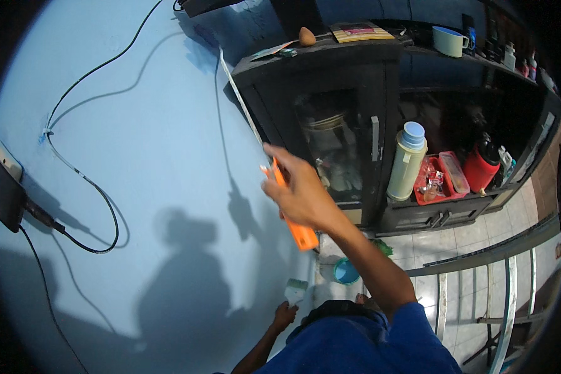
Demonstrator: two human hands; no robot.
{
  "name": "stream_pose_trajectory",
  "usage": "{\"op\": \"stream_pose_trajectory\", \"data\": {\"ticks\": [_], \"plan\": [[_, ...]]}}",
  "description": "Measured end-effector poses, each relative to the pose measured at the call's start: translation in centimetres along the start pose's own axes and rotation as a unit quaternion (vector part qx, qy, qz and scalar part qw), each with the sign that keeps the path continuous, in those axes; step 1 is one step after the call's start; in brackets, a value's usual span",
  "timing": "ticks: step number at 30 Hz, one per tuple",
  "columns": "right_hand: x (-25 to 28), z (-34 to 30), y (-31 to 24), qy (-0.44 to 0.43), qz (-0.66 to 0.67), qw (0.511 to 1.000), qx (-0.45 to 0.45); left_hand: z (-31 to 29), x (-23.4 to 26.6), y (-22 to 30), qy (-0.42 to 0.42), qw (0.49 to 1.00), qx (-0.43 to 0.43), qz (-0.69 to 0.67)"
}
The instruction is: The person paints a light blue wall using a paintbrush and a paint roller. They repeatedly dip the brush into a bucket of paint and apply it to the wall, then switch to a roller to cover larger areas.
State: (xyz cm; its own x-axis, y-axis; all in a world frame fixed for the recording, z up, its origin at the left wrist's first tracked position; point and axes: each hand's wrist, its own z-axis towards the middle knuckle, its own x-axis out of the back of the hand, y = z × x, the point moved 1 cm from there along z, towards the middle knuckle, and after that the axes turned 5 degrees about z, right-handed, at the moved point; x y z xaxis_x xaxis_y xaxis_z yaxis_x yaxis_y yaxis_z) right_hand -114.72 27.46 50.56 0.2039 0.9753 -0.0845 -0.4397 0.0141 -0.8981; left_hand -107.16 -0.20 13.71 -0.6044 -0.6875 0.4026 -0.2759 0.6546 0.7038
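Note:
My right hand (302, 193) is raised in front of the blue wall. Its fingers close around the orange handle (304, 237) of a tool with a long, thin, pale strip (240, 93). The strip's far end meets the wall beside the black cabinet (268, 84), where the paint looks darker and patchy. What kind of tool this is I cannot make out. Low by the wall, my left hand (285, 316) grips a wide paintbrush (296, 290) with its pale bristles pointing up. A round tub of blue paint (346, 270) sits on the tiled floor below my right forearm.
A cable (100, 187) hangs along the wall to a dark wall-mounted box (5, 190). The cabinet carries a thermos (409, 163), a red basket (431, 187), a red jug (482, 167) and a mug (449, 42). A metal ladder (510, 299) stands at the lower right.

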Motion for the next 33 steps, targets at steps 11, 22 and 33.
{"op": "stream_pose_trajectory", "data": {"ticks": [11,22,33], "plan": [[2.8,6.7,-2.7,-0.014,-0.023,0.999,-0.021,1.3,0.3,-0.2,0.001,0.999,0.017,0.036],[5.0,9.3,-3.7,-0.032,-0.028,0.999,-0.029,3.2,-0.2,-1.0,-0.039,0.998,0.003,-0.048],[6.6,13.8,-4.3,-0.057,-0.040,0.997,-0.047,4.7,-1.1,0.1,0.010,0.999,0.039,0.009]]}}
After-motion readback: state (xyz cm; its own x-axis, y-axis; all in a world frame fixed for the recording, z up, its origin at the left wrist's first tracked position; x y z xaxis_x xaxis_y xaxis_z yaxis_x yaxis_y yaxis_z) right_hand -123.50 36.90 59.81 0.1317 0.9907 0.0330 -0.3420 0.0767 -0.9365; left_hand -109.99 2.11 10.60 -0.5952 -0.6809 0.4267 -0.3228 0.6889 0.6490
